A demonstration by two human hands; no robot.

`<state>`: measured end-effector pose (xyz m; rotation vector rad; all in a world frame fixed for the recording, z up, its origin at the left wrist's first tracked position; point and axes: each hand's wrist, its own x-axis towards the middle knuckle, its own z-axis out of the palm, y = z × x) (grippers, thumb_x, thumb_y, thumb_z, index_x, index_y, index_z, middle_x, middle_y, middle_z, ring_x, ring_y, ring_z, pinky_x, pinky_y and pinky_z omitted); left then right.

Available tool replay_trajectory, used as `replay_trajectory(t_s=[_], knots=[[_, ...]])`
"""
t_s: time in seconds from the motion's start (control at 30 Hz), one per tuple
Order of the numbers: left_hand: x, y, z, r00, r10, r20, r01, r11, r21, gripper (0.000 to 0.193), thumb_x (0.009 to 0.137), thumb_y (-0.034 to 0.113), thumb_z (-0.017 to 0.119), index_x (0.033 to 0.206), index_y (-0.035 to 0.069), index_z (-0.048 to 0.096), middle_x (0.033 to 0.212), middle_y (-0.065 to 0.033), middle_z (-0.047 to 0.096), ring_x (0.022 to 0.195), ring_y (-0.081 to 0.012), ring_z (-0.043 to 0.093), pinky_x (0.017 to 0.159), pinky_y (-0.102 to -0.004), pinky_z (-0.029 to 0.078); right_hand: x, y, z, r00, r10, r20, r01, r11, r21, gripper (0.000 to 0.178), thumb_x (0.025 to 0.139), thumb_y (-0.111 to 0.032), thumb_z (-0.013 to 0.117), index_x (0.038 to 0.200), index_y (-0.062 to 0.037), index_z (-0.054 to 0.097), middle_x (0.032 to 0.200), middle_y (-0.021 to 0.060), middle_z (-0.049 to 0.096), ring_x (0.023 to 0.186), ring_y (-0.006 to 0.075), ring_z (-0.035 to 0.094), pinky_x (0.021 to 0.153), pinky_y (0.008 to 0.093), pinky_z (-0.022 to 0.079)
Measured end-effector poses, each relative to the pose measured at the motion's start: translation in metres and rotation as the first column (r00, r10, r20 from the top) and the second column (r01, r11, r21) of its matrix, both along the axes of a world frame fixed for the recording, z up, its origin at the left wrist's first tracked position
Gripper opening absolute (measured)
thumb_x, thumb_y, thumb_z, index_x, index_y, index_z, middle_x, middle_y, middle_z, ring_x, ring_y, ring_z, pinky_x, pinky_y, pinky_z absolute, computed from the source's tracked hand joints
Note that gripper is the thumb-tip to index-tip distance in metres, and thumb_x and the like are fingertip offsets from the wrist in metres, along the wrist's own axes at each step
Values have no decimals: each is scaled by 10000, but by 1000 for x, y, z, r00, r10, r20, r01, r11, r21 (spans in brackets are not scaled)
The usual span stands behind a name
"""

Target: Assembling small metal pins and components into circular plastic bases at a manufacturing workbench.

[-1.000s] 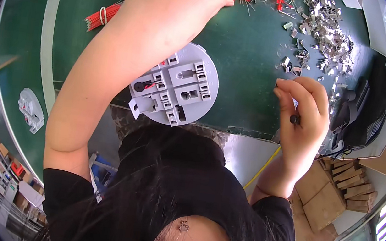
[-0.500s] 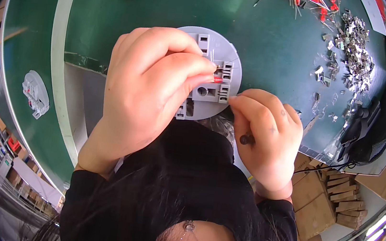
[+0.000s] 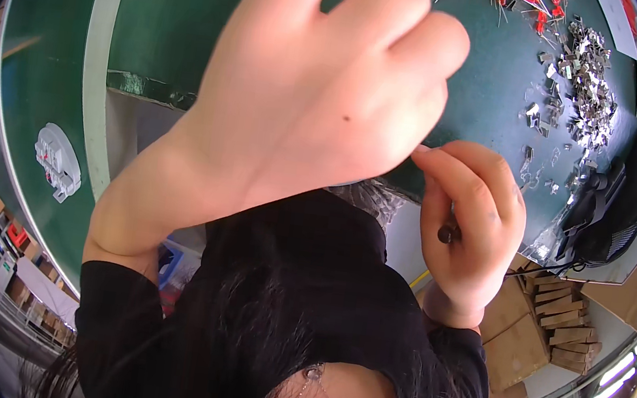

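Rod [image 3: 449,233]: dark and round-ended, held at three o'clock; judged light and stiff, best taken along its length.
Right hand [image 3: 482,215]: folded around the rod, thumb and forefinger drawn close together.
Left hand [image 3: 331,93]: curled at twelve o'clock; anything gripped is hidden, and contact between hands cannot be told.
Metal clips [image 3: 594,105]: heaped at two o'clock.
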<state>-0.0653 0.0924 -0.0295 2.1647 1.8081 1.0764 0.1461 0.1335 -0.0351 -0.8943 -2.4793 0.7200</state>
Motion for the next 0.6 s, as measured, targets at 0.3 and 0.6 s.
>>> replay_trajectory(t_s=[0.3,0.6], knots=[[-8,-17,-7,996,25,89,-16,995,-98,228,658,7,806,867,65,739,853,-35,636,764,-220,607,698,-322,451,-3,-3,-4,996,-49,-75,49,999,-10,490,620,74,705,1076,-105,696,930,20,657,653,186,603,550,319,420],[-9,-22,-14,998,63,26,-60,992,-114,239,641,45,830,862,88,750,860,-21,626,837,-215,602,699,-328,439,-11,6,-7,993,89,-77,-81,993,90,500,634,18,706,1112,-130,702,937,-3,657,658,165,599,552,308,409]])
